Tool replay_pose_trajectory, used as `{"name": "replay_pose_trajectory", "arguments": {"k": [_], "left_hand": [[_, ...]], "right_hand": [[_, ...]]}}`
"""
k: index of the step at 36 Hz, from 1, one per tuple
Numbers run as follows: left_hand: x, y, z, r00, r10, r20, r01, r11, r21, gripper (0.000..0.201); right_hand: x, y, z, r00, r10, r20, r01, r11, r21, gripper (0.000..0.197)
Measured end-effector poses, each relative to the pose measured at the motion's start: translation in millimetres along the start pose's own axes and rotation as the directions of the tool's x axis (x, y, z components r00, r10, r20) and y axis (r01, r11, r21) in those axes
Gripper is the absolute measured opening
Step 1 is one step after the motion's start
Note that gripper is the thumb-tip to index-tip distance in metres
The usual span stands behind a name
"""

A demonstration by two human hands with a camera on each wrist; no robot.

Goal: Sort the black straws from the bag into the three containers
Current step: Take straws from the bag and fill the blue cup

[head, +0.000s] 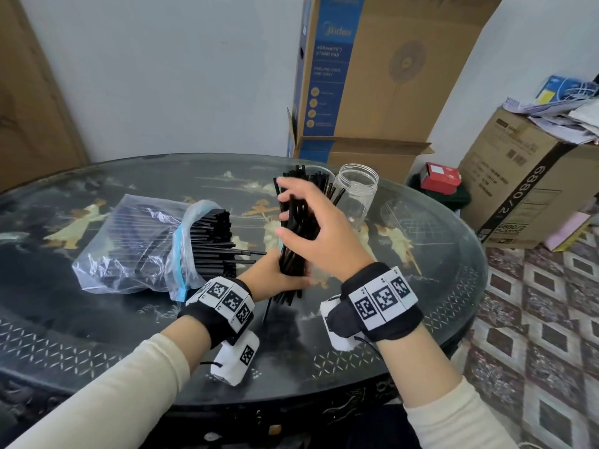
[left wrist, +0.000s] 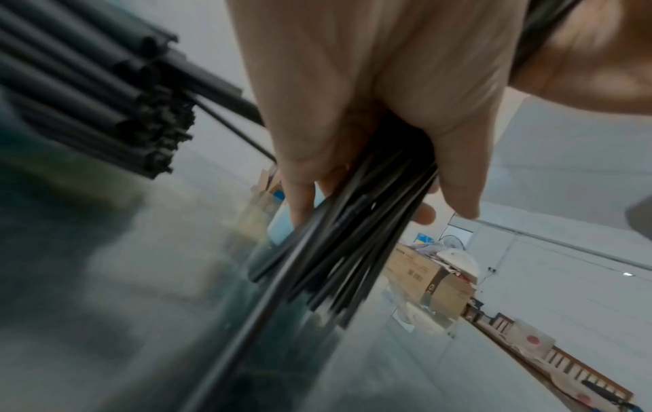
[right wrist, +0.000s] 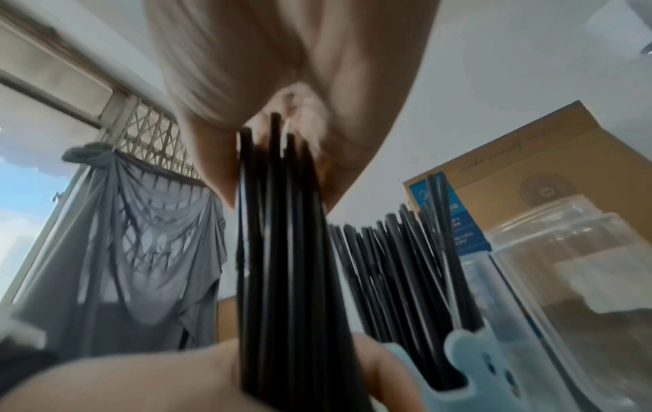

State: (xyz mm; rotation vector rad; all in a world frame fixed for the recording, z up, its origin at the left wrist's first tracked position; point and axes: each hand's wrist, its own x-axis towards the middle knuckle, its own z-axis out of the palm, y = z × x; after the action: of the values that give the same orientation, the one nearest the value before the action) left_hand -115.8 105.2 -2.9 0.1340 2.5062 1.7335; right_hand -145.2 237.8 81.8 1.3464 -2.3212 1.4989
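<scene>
The round glass-topped surface [head: 97, 319] spreads in front of me, and the clear plastic bag [head: 129, 241] lies at about ten o'clock from my hands, its mouth turned toward me with a thick stack of black straws [head: 214, 241] spilling from it. At twelve o'clock, behind my hands, stands a container already holding straws [right wrist: 395, 267]; its light blue rim shows in the right wrist view. Just to its right, at about one o'clock, is a clear jar [head: 356, 189] with nothing visible in it. I cannot make out a third container. Between the bag and the jars I hold a bundle of straws [head: 295, 228] nearly upright over the surface. My left hand [head: 275, 273] clenches it low down, fingers curled round the lower part so the bottom ends fan out beneath. My right hand [head: 311, 228] wraps the upper half, fingertips [head: 285, 197] spread across the front. These straws look light, thin and smooth, fairly stiff singly but likely to slide past one another, so I judge a firm grip round the middle of the bundle best, keeping the ends level. One loose straw [head: 267, 306] hangs lower than the rest at six o'clock and may slip out.
</scene>
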Motion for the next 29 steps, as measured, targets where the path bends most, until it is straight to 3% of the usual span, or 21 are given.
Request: {"name": "replay_pose_trajectory", "arguments": {"k": [4,6,10,12,14,18,23,27,29], "left_hand": [[-1.9,-8.2,3.2,0.998,-0.028,-0.056,0.023,0.996,-0.084,0.017],[-2.3,-6.8,4.2,0.996,0.0,-0.087,-0.008,0.995,-0.097,0.018],[0.5,-6.6,3.7,0.983,0.055,-0.173,-0.062,0.998,-0.033,0.028],[1.0,-4.1,3.5,0.98,0.065,-0.187,-0.071,0.997,-0.027,0.019],[1.7,-2.7,2.7,0.988,0.049,-0.147,-0.054,0.998,-0.031,0.001],[3.5,-10.0,0.8,0.994,-0.04,-0.102,0.041,0.999,0.01,0.015],[1.8,-11.8,-0.3,0.993,-0.119,-0.006,0.117,0.986,-0.119,0.027],[-0.5,-10.6,-3.3,0.991,-0.136,-0.002,0.136,0.989,-0.056,0.018],[-1.7,-8.6,-4.3,0.994,-0.107,-0.003,0.108,0.994,0.001,0.012]], "right_hand": [[-1.9,18.7,15.3,1.0,-0.005,0.016,0.007,0.992,-0.128,0.018],[-2.7,21.7,19.3,1.0,-0.014,-0.02,0.012,0.991,-0.136,0.012],[-0.4,13.1,21.7,0.991,-0.054,-0.122,0.042,0.994,-0.105,0.017],[2.2,9.6,21.2,0.989,-0.054,-0.135,0.04,0.994,-0.104,0.017],[4.9,9.2,19.3,0.993,-0.035,-0.117,0.019,0.991,-0.134,0.014],[7.1,13.5,17.9,0.999,0.041,-0.026,-0.047,0.965,-0.259,0.004],[1.7,17.9,27.2,1.0,0.029,0.001,-0.027,0.955,-0.294,0.006],[0.5,16.5,29.0,1.0,0.011,-0.008,-0.013,0.963,-0.269,0.009],[-0.3,11.5,26.7,1.0,0.016,-0.004,-0.016,0.972,-0.233,0.02]]}}
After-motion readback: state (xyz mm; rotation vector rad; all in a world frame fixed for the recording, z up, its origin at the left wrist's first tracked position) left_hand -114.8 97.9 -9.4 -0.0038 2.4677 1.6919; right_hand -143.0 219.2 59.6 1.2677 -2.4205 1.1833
